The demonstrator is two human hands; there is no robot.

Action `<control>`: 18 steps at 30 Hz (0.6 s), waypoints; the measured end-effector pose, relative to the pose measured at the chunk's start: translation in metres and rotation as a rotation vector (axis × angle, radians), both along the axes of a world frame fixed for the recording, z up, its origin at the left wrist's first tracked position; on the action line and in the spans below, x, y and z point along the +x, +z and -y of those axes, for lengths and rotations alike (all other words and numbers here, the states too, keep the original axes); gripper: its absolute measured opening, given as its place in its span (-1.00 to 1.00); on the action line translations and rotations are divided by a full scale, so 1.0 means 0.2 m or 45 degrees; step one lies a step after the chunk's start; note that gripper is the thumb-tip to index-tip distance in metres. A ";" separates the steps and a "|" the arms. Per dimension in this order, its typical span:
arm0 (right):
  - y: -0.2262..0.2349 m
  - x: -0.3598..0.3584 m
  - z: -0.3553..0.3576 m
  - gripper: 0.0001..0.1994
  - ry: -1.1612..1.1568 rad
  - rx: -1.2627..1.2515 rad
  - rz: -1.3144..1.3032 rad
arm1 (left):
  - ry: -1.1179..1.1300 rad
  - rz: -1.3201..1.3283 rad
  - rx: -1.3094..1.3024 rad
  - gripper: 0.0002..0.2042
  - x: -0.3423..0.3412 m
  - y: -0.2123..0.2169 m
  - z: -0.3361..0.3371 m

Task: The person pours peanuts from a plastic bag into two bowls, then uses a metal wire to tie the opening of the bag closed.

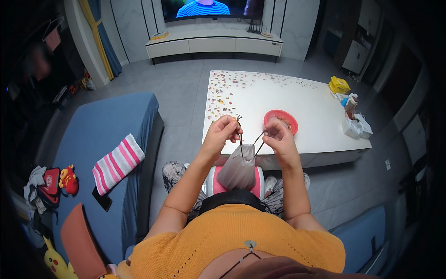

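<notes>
A pale grey drawstring bag [236, 168] hangs in front of me above a pink-and-white stool or seat [215, 188]. Its mouth is gathered and its contents cannot be made out. My left hand [225, 131] pinches one dark drawstring cord [241, 139], whose knotted end sticks up past my fingers. On the other side, my right hand [280, 139] pinches the second loop of cord [259, 148] between thumb and fingers. Just behind my right hand, a red bowl [274, 113] holds small brownish pieces and is partly hidden by my fingers.
The white table [260, 100] carries many small scattered colourful pieces [220, 88] at its left and far side. At its right end stand a yellow pack [339, 85], bottles [351, 103] and a white plastic bag [357, 126]. A blue sofa [111, 116] with a striped towel [119, 163] lies left.
</notes>
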State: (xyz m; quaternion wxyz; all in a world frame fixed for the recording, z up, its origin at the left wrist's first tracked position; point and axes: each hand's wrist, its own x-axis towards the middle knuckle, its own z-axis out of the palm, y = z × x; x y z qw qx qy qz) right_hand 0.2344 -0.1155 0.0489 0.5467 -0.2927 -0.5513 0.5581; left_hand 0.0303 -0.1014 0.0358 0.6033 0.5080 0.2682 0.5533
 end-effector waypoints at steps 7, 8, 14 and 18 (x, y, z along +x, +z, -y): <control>-0.03 -0.01 0.04 -0.78 -0.116 0.077 0.074 | -0.013 -0.030 -0.002 -0.91 0.05 0.01 0.05; -0.03 -0.01 0.03 -0.77 -0.123 0.055 0.052 | -0.023 -0.018 0.000 -0.91 0.05 0.00 0.05; -0.03 0.00 0.01 -0.80 -0.153 -0.014 -0.042 | 0.148 0.086 0.030 -0.93 0.02 -0.01 0.02; 0.03 -0.01 0.03 -0.82 -0.189 0.098 -0.012 | 0.172 0.031 0.123 -0.93 0.03 0.09 0.05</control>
